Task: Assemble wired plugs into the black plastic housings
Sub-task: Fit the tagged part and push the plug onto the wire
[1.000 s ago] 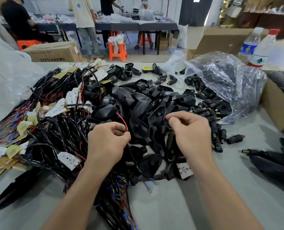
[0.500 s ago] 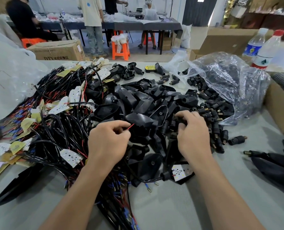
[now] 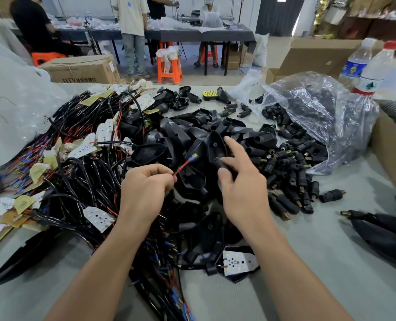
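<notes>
I sit at a big grey table (image 3: 319,262). On its left side lies a huge messy heap of thin black and red wires (image 3: 76,177). Little white boards with dots (image 3: 98,217) hang on many of the wires.

In the middle, right next to the wires, is a pile of black plastic housings (image 3: 183,135) shaped like drops. On the right is a clear crinkly plastic bag (image 3: 319,107), lying open. Lots of small round black plugs with gold tips (image 3: 285,158) spill out of it onto the table.

My two hands are over the middle pile, near each other but not touching.

My right hand (image 3: 243,181) holds one black plastic housing (image 3: 215,144) by its round end, between my thumb and a bent finger. My first finger points straight out beside it. The housing stands tilted up, just above the pile.

My left hand (image 3: 146,191) is curled, and its finger and thumb pinch a thin red wire (image 3: 180,167). The wire sticks up and to the right. Its blue and gold tip (image 3: 193,156) is just beside the housing, but I cannot tell if they touch.
</notes>
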The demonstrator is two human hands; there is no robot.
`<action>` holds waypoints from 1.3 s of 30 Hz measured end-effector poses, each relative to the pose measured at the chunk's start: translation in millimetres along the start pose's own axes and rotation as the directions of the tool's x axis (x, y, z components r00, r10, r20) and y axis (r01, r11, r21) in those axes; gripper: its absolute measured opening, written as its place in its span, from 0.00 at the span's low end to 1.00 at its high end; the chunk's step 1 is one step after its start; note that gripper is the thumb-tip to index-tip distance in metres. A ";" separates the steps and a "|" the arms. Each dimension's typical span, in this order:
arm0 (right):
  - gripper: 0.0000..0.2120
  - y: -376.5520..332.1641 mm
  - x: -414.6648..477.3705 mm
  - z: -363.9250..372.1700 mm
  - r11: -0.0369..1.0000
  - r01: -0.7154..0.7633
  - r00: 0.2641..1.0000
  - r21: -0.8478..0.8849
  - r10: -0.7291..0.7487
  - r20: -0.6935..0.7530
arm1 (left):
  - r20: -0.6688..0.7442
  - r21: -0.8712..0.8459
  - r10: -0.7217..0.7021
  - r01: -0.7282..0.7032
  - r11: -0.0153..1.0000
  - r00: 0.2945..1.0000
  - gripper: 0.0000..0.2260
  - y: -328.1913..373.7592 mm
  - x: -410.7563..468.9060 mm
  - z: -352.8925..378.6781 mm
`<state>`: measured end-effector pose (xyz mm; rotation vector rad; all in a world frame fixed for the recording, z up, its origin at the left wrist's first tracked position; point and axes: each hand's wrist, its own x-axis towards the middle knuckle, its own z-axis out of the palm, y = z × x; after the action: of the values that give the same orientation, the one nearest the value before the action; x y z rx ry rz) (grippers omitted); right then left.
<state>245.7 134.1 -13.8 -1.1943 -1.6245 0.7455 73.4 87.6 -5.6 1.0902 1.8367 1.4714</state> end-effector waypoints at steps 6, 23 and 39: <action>0.08 6.4 2.8 -11.1 0.924 -0.167 0.982 0.345 0.187 -0.027 | -0.010 -0.038 0.154 -0.154 0.987 0.988 0.11 -3.4 -0.5 4.2; 0.06 4.9 8.4 -14.4 0.462 -0.474 0.874 0.749 0.348 0.339 | -0.084 0.277 0.370 -0.335 0.901 0.925 0.10 -2.8 -15.4 10.5; 0.02 9.6 4.7 -11.8 0.568 -0.382 0.918 0.729 0.325 0.228 | 0.011 0.257 0.478 -0.465 0.847 0.878 0.10 -2.4 -23.2 18.1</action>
<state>259.8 141.0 -16.4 -0.8436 -0.8994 1.5685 99.7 77.3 -14.2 1.7471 1.9173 1.5632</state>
